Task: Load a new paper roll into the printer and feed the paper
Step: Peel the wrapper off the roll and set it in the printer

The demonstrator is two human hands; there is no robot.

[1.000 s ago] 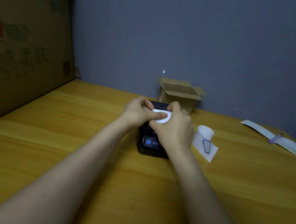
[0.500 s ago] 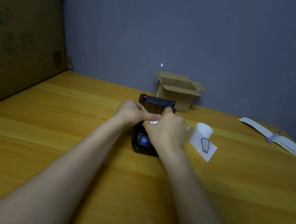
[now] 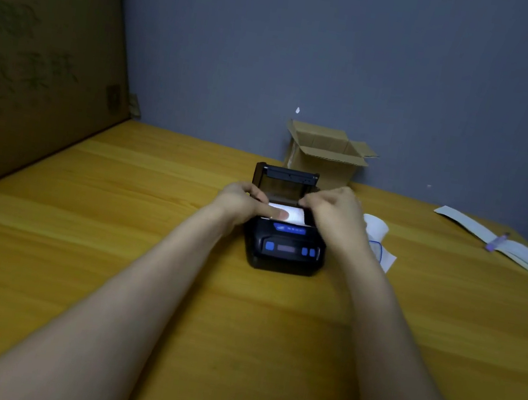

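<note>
A small black printer (image 3: 286, 249) with blue buttons sits on the wooden table, its lid (image 3: 285, 182) standing open at the back. A white paper roll (image 3: 294, 215) lies in the open bay. My left hand (image 3: 241, 201) rests at the printer's left side with its thumb pressed on the paper. My right hand (image 3: 336, 212) is at the right side of the bay, its fingers curled at the lid's edge. Whether those fingers grip the lid or the paper is hidden.
An open cardboard box (image 3: 325, 156) stands behind the printer against the blue-grey wall. A second paper roll with a loose end (image 3: 378, 239) lies right of the printer. Long paper strips with a purple pen (image 3: 496, 243) lie far right. A big carton (image 3: 37, 56) stands left.
The roll went from held above the printer down into the bay. My hands moved apart to the printer's sides, uncovering its front panel. The camera shifted slightly.
</note>
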